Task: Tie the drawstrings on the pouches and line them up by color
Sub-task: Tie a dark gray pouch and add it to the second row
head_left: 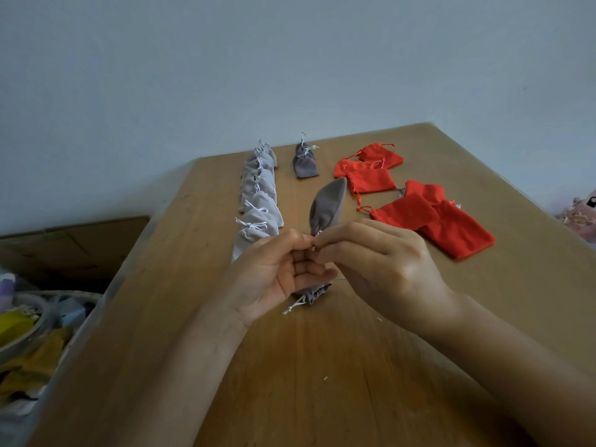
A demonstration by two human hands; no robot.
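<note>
We see left hand [283, 269] and right hand [377, 262] pinching shut on the dark grey pouch [327, 204] neck, light grey row [258, 198] left, red pouches [429, 214] right, wooden table [322, 366]

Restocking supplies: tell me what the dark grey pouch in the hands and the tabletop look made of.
Dark grey soft drawstring pouch: likely velvet or suede-like cloth, matte, with a soft sheen and no visible weave. Brown flat tabletop: wood or wood-look laminate, smooth, with faint grain streaks; which one is unclear.
</note>
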